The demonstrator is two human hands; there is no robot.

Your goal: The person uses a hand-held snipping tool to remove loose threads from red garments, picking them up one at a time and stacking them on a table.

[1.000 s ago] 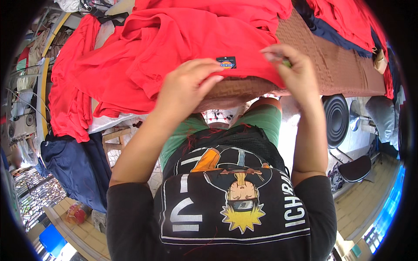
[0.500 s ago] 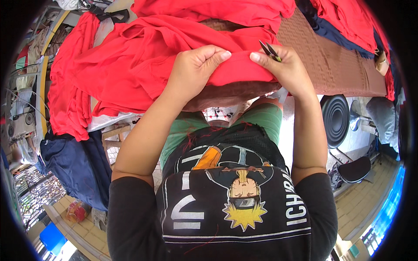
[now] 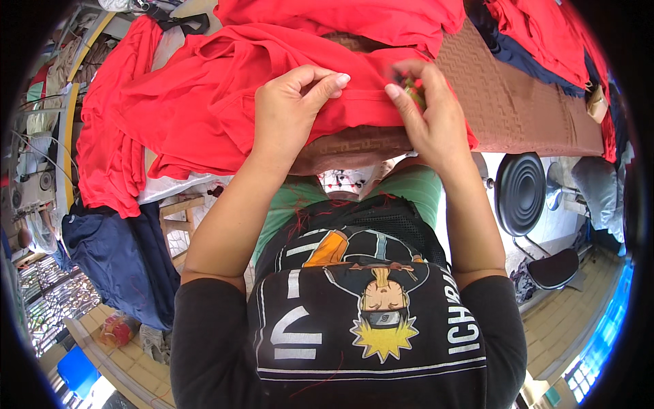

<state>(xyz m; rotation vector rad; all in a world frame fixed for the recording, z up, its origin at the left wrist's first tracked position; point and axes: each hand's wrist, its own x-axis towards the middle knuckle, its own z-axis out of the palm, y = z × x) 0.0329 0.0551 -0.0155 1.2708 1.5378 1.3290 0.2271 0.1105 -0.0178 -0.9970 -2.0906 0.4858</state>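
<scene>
A red garment [image 3: 225, 88] is spread over the near edge of the brown-covered table, its hemmed edge facing me. Over its middle is my left hand [image 3: 289, 102], thumb and forefinger pinched together; what lies between the tips, if anything, I cannot make out. My right hand [image 3: 429, 112] is just right of it, above the same edge. Tucked in its curled fingers is a small pair of thread snips [image 3: 414, 94], partly hidden and smeared by motion. The right thumb stands apart from the blurred forefinger.
More red cloth [image 3: 340, 17] lies at the far side of the brown table cover [image 3: 507, 102]. Red and navy garments [image 3: 545, 41] are heaped at the far right. Dark blue cloth [image 3: 119, 252] hangs at the left. A round black stool [image 3: 521, 194] stands right of the table.
Both hands held the hem between them before; now the right thumb has come off it and the snips have turned inward, blurred. My left hand has shifted slightly left, and the cloth edge lies lower.
</scene>
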